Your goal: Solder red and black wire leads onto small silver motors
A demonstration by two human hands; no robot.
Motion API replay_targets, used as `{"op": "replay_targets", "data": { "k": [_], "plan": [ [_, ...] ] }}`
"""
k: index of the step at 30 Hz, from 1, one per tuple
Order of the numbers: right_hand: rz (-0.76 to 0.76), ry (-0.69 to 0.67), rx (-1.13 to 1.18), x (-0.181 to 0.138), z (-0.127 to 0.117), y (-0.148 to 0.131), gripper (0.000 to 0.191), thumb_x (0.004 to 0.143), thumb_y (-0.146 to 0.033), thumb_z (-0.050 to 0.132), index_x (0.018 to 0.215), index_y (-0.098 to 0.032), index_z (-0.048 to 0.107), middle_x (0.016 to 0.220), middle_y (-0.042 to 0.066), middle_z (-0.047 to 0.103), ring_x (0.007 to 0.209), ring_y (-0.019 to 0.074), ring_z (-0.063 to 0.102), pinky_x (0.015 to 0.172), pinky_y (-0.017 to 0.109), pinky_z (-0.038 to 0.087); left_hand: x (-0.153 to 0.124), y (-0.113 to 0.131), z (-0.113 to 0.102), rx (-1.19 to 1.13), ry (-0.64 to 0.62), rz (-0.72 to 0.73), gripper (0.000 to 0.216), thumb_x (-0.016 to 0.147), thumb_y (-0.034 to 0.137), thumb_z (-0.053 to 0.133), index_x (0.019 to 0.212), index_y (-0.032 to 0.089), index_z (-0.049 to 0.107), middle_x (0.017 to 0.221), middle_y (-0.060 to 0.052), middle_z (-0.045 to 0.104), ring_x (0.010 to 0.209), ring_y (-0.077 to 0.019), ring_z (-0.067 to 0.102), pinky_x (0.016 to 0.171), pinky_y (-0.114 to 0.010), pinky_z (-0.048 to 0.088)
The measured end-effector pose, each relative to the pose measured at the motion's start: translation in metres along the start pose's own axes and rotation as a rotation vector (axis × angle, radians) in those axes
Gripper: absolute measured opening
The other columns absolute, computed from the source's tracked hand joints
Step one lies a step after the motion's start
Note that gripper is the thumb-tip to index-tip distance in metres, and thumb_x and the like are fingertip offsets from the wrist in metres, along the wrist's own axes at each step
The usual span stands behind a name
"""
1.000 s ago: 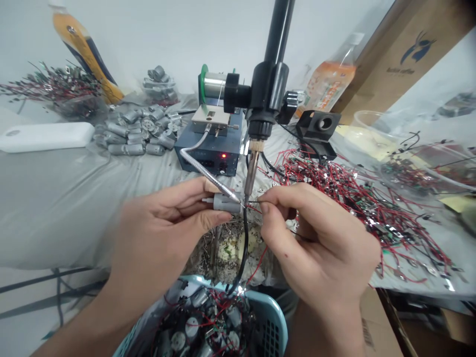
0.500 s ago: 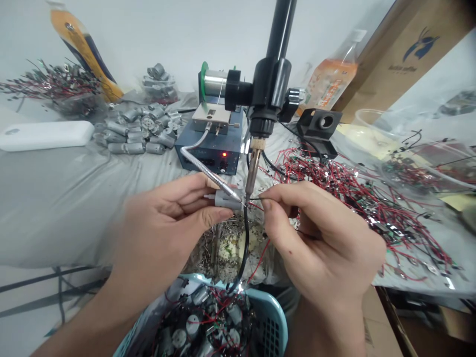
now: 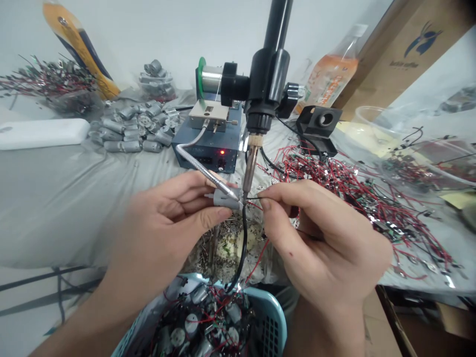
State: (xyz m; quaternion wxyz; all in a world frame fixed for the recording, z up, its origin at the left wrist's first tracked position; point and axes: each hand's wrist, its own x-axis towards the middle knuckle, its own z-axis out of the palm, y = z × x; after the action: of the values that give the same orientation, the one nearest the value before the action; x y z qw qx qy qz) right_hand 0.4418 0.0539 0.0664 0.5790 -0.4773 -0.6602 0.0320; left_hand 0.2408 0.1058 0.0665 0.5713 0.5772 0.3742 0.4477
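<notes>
A small grey electric motor (image 3: pixel 226 199) lies sideways in my left hand (image 3: pixel 163 233), pinched between thumb and fingers. Between thumb and forefinger, my right hand (image 3: pixel 320 233) grips a thin black wire (image 3: pixel 253 198) whose end meets the motor's right end. The soldering iron (image 3: pixel 252 163) points down from its stand, its tip at that same end. From the left, a flexible metal solder feed tube (image 3: pixel 203 168) reaches to the tip. A red wire (image 3: pixel 259 260) hangs below my right hand. The exact joint is too small to make out.
Behind my hands stands a blue soldering station (image 3: pixel 208 144) with a solder spool (image 3: pixel 211 77). Loose grey motors (image 3: pixel 130 129) are piled at left, red and black wires (image 3: pixel 334 183) at right. Below is a light-blue basket (image 3: pixel 273 307) of wired motors. A black iron holder (image 3: pixel 320 129) stands back right.
The whole view has shifted slightly. Both hands keep their grips, with the motor and black wire still at the iron's tip.
</notes>
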Motion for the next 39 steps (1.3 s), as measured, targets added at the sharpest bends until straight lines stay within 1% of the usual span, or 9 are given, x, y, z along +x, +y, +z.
{"op": "replay_targets", "data": {
  "k": [4, 6, 11, 17, 20, 23, 29, 34, 39],
  "plan": [
    [0.007, -0.001, 0.007, -0.0002, 0.0007, 0.0007, 0.017, 0.109, -0.008, 0.071, 0.107, -0.023, 0.078, 0.091, -0.004, 0.076, 0.076, 0.0087, 0.064, 0.071, 0.027, 0.06, -0.0016, -0.0031, -0.0031, 0.0, 0.023, -0.071, 0.031, 0.095, 0.038, 0.103, 0.124, 0.043, 0.093, 0.13, 0.005, 0.094, 0.104, -0.0218, 0.094, 0.09, -0.022, 0.076],
    [0.006, -0.002, 0.007, -0.0002, 0.0006, 0.001, 0.017, 0.109, -0.008, 0.072, 0.107, -0.023, 0.079, 0.091, -0.003, 0.077, 0.075, 0.009, 0.064, 0.072, 0.028, 0.061, -0.0015, -0.005, -0.0038, -0.006, 0.031, -0.097, 0.034, 0.093, 0.04, 0.105, 0.125, 0.043, 0.093, 0.132, 0.005, 0.093, 0.102, -0.0233, 0.094, 0.087, -0.024, 0.078],
    [0.004, -0.017, 0.015, 0.0011, -0.0007, 0.0009, 0.016, 0.109, -0.008, 0.073, 0.107, -0.023, 0.079, 0.093, -0.004, 0.078, 0.078, 0.0081, 0.067, 0.075, 0.026, 0.062, -0.0023, -0.0072, -0.0025, -0.05, 0.083, -0.092, 0.041, 0.088, 0.037, 0.109, 0.125, 0.042, 0.093, 0.134, 0.006, 0.093, 0.118, -0.0227, 0.092, 0.101, -0.023, 0.075],
    [-0.007, -0.032, 0.023, 0.003, -0.0004, 0.0005, 0.017, 0.109, -0.008, 0.071, 0.106, -0.023, 0.078, 0.091, -0.002, 0.079, 0.077, 0.0113, 0.068, 0.071, 0.031, 0.061, -0.0033, -0.0064, -0.0019, -0.033, 0.111, -0.065, 0.038, 0.087, 0.033, 0.11, 0.12, 0.04, 0.094, 0.128, 0.005, 0.094, 0.118, -0.0228, 0.092, 0.099, -0.023, 0.076],
    [-0.01, -0.03, 0.021, 0.0027, -0.0001, 0.001, 0.016, 0.11, -0.008, 0.071, 0.107, -0.023, 0.077, 0.091, -0.003, 0.077, 0.078, 0.0095, 0.068, 0.073, 0.028, 0.06, -0.0028, -0.006, -0.0019, -0.045, 0.119, -0.05, 0.038, 0.087, 0.027, 0.108, 0.12, 0.039, 0.094, 0.129, 0.005, 0.094, 0.117, -0.0243, 0.092, 0.1, -0.027, 0.077],
    [-0.017, -0.022, 0.028, 0.0019, 0.0002, 0.0012, 0.016, 0.109, -0.008, 0.072, 0.107, -0.022, 0.077, 0.092, -0.004, 0.077, 0.08, 0.008, 0.067, 0.074, 0.026, 0.059, -0.0018, -0.0058, -0.001, -0.046, 0.137, -0.028, 0.038, 0.086, 0.022, 0.108, 0.117, 0.038, 0.094, 0.127, 0.005, 0.094, 0.115, -0.0227, 0.092, 0.101, -0.025, 0.076],
    [0.001, -0.014, 0.012, 0.0008, -0.0003, 0.0003, 0.016, 0.11, -0.01, 0.072, 0.107, -0.024, 0.078, 0.093, -0.004, 0.078, 0.079, 0.0098, 0.069, 0.075, 0.028, 0.06, -0.0003, -0.0063, 0.0, -0.001, 0.173, -0.014, 0.038, 0.083, 0.03, 0.111, 0.115, 0.041, 0.095, 0.123, 0.007, 0.094, 0.114, -0.0202, 0.091, 0.095, -0.021, 0.075],
    [0.004, -0.007, -0.004, 0.0011, -0.0007, 0.0016, 0.016, 0.11, -0.01, 0.072, 0.108, -0.024, 0.078, 0.093, -0.004, 0.077, 0.08, 0.0101, 0.067, 0.075, 0.029, 0.06, -0.0014, -0.008, -0.0005, -0.012, 0.183, -0.025, 0.04, 0.083, 0.029, 0.112, 0.117, 0.04, 0.094, 0.126, 0.007, 0.094, 0.112, -0.019, 0.091, 0.095, -0.019, 0.074],
    [0.016, -0.009, -0.006, 0.0008, -0.0004, 0.0024, 0.017, 0.108, -0.008, 0.072, 0.107, -0.024, 0.079, 0.091, -0.003, 0.076, 0.079, 0.0111, 0.067, 0.074, 0.029, 0.06, -0.0015, -0.0084, -0.0007, -0.026, 0.168, -0.029, 0.038, 0.084, 0.029, 0.111, 0.116, 0.038, 0.094, 0.128, 0.005, 0.094, 0.12, -0.0223, 0.09, 0.098, -0.023, 0.075]
  ]
}}
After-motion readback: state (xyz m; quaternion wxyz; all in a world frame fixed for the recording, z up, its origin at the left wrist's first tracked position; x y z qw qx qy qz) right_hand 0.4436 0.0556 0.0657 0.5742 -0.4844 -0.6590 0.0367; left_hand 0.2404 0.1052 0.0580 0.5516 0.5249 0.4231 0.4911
